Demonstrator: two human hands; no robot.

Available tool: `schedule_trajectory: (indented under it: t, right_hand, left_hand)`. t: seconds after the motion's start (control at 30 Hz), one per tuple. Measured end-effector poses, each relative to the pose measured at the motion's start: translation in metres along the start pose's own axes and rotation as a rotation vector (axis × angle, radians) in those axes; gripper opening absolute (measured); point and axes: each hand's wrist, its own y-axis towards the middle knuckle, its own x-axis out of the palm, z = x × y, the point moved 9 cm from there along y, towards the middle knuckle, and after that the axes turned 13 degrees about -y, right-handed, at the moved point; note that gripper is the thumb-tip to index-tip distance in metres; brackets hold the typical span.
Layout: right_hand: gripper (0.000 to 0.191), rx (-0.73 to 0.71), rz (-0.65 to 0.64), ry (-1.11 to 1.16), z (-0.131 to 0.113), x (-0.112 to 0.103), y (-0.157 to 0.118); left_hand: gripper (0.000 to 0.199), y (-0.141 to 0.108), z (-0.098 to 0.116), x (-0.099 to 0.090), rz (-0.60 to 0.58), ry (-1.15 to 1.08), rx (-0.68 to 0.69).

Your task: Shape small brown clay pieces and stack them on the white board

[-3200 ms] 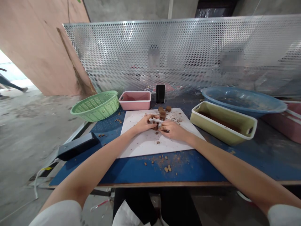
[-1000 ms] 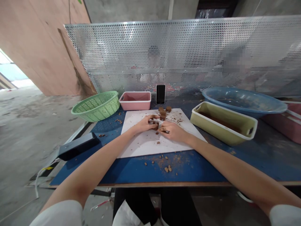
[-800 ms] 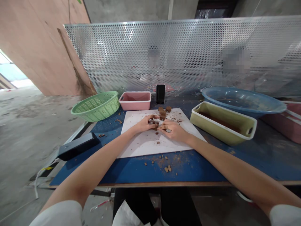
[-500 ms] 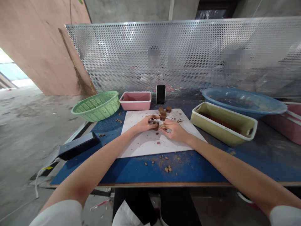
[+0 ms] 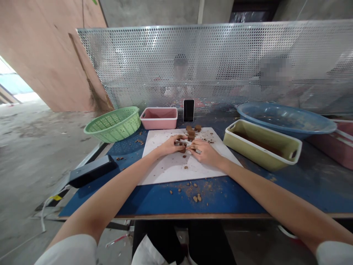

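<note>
Over a white board [image 5: 165, 171], my left hand [image 5: 169, 145] has its fingers wrapped round a small brown piece [image 5: 182, 148]. My right hand [image 5: 202, 151] is closed just to the right of that piece, its fingertips pinching a small thin tool whose shape is hard to make out. Behind the fingers more brown blocks [image 5: 198, 128] stand near the board's back edge. Crumbs and small brown bits lie scattered over the board.
A green basket [image 5: 113, 127] and pink bin [image 5: 159, 123] stand at the back left, a phone [image 5: 189, 111] behind the board. To the right are an olive bin [image 5: 261, 147] and blue basin [image 5: 286, 121]. A black box [image 5: 92, 171] lies left. People sit behind the perforated screen [image 5: 154, 62].
My right hand's fingers have shifted slightly at the brown piece. My left hand stays almost where it was.
</note>
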Motion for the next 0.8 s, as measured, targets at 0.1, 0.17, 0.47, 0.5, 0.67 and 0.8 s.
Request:
schedule_trajectory:
  t: [0.1,0.17,0.47,0.5,0.67,0.8]
  right_hand:
    - [0.028,-0.045,-0.034,-0.005,-0.004,0.003,0.0]
    - [0.029,-0.068,-0.049,-0.012,-0.006,0.005,-0.001]
    - [0.03,-0.062,-0.042,0.0,-0.008,0.002,0.0]
    - [0.029,-0.056,-0.035,-0.015,-0.007,0.002,0.0]
    - [0.023,0.097,-0.023,-0.114,0.005,0.0,-0.002]
    - [0.032,0.158,-0.037,-0.143,0.009,0.003,0.0]
  left_hand:
    - [0.053,-0.001,0.002,-0.001,0.022,0.004,0.012]
    - [0.053,-0.001,0.003,-0.001,0.026,-0.006,0.001]
    - [0.053,-0.002,-0.001,0.002,0.015,-0.086,-0.053]
    - [0.05,-0.002,-0.002,0.0,0.027,-0.115,-0.069]
    - [0.044,-0.002,0.002,-0.018,0.153,-0.103,-0.059]
    - [0.041,-0.005,0.003,-0.023,0.192,-0.061,-0.076]
